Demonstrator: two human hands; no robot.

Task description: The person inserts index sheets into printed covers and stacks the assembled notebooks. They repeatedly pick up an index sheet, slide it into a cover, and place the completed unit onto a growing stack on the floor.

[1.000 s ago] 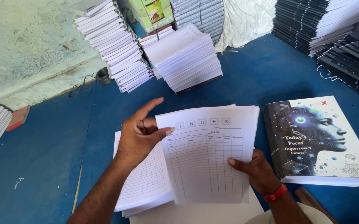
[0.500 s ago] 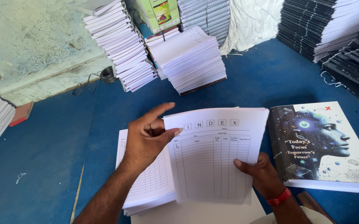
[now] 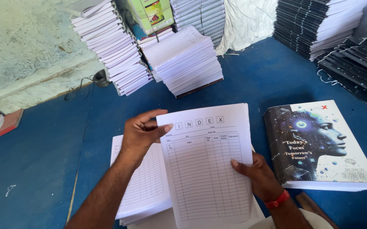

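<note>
Head view: the left hand pinches the top left corner of a sheaf of ruled pages, thumb on the front, the fingers behind it hidden. The right hand clamps the lower right edge, only its thumb showing; a red band circles that wrist. The sheaf hangs just above one stack of ruled sheets, partly covering it. Just beside it, to the right, lies one pile of dark-covered books. Four paper stacks stand behind; more dark books are cut off at the right edge.
</note>
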